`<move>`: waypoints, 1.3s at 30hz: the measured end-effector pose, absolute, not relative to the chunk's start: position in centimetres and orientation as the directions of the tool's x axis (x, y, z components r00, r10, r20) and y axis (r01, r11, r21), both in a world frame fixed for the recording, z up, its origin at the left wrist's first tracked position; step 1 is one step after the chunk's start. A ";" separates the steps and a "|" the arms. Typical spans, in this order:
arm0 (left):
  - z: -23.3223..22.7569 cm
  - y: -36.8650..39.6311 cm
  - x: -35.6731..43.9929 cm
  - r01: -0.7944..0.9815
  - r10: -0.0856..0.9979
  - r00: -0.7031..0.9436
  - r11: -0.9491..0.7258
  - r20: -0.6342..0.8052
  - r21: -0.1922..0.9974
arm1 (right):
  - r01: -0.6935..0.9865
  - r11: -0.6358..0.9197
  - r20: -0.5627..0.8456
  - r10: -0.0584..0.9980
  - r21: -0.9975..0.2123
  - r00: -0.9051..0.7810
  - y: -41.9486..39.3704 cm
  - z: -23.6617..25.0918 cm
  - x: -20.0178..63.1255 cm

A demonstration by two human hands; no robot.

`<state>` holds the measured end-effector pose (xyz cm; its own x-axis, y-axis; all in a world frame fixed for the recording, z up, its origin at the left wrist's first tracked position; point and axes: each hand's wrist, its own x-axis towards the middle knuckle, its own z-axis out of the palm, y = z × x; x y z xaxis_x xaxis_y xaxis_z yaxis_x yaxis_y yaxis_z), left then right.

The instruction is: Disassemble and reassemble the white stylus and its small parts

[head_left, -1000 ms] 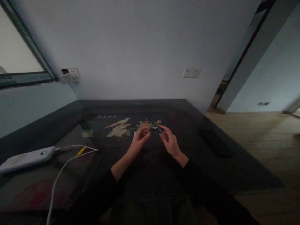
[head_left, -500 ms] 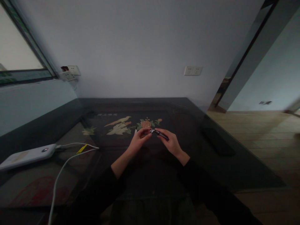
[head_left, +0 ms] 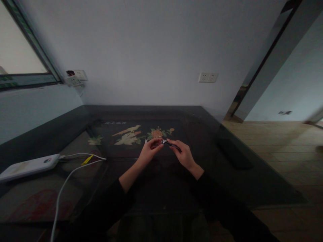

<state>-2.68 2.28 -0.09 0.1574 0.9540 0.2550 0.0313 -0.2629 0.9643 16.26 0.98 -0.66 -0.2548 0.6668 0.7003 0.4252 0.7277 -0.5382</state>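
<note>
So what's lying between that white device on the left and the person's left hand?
In the head view, the white cable, with its yellow tag, lies between the white device and the left hand; past it comes dark tabletop.

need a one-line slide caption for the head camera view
Right hand holding a small dark-handled tool, left hand at its shiny end, above a dark table.

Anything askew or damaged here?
Possibly: in the back left corner, a white socket sits crooked just below a wall outlet, a dark patch above it; blur hides any damage. Nothing odd shows at the left hand or right hand.
</note>
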 end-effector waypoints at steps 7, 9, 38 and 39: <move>-0.4 2.4 -2.7 0.049 0.955 0.139 -0.269 0.260 0.962 | 0.424 0.729 0.698 0.666 -0.537 -0.262 1.1 -0.8 16.4; -0.4 2.4 -2.7 0.050 0.955 0.140 -0.272 0.263 0.961 | 0.432 0.726 0.695 0.669 -0.535 -0.263 1.0 -0.8 16.4; -0.5 2.6 -3.0 0.050 0.955 0.116 -0.278 0.271 0.959 | 0.512 0.657 0.622 0.735 -0.553 -0.272 0.8 -0.3 16.5; -0.5 2.6 -3.0 0.052 0.956 0.100 -0.280 0.274 0.958 | 0.501 0.661 0.626 0.732 -0.559 -0.268 0.9 -0.4 16.5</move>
<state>-3.01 2.63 -0.46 0.1003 0.9564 0.2742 0.0524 -0.2803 0.9585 16.47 0.89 -0.40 -0.2679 0.7324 0.6259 0.5013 0.6608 -0.5586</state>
